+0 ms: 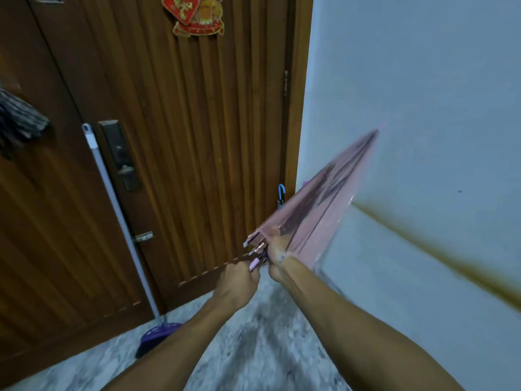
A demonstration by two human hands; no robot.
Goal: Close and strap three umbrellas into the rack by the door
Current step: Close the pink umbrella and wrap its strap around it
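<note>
Our right hand [277,253] and left hand [239,277] squeeze the see-through pink plastic umbrella [324,204], fingers closed around its rib ends; it points toward the upper right.

The door [174,142] stands ahead and to the left, with the wall [423,94] meeting it at the right. High on the door hangs a paper decoration [194,15]. The lock plate [119,155] sits on the door's left part, and a broom [118,221] leans just left of it, its head on the floor [253,342] at the foot of the door. In the corner between door and wall stands another umbrella, only its hooked handle [281,193] showing. In front of that corner the person holds a folded umbrella [324,204], its tip slanting up and right against the wall. The left hand [239,280] is at the lower rib ends, the right hand [279,258] just beside it on the canopy's lower edge.
</note>
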